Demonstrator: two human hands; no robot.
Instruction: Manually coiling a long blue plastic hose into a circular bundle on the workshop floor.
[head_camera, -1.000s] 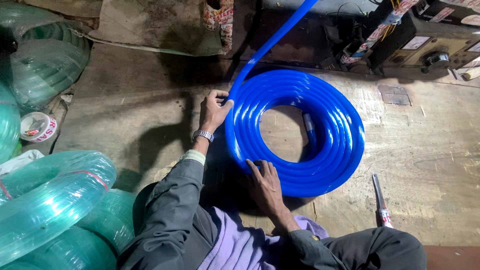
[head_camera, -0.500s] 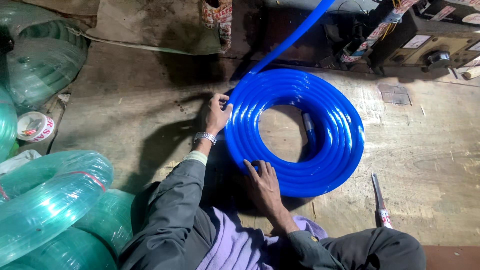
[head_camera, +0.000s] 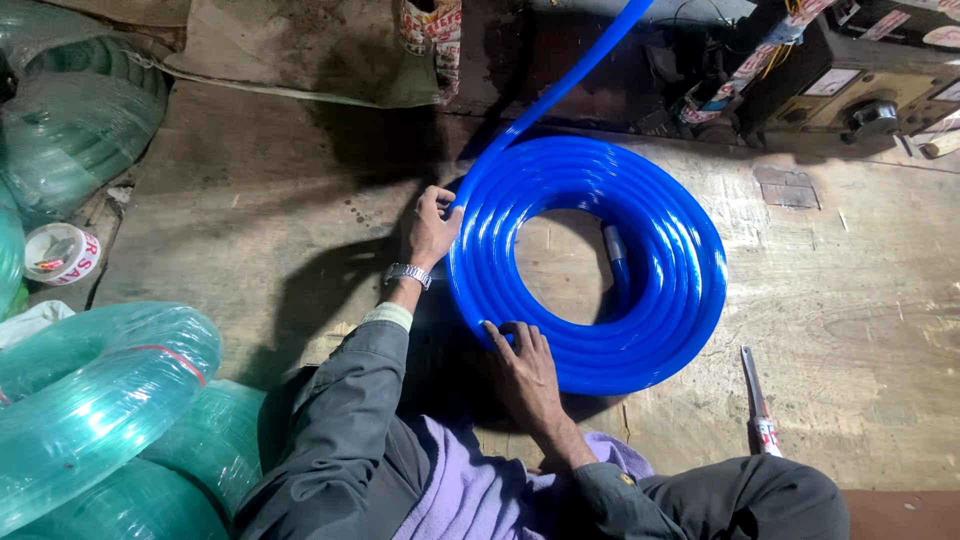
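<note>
Now one blue hose coil (head_camera: 640, 300) is lying flat on the floor (head_camera: 860, 330), mid-scene, with a single strand running off to the far side. Left hand (head_camera: 432, 228) is gripping the coil's left edge, fingers (head_camera: 440, 200) curled over it. Right hand (head_camera: 522, 365) is pressing flat on the near edge, fingers spread, grasping nothing. Three green coils (head_camera: 90, 390) are sitting at near left, one knife (head_camera: 757, 400) at right.

Open floor (head_camera: 880, 300) right of the blue hose coil (head_camera: 690, 290); green coils (head_camera: 90, 400) perhaps crowding left.
</note>
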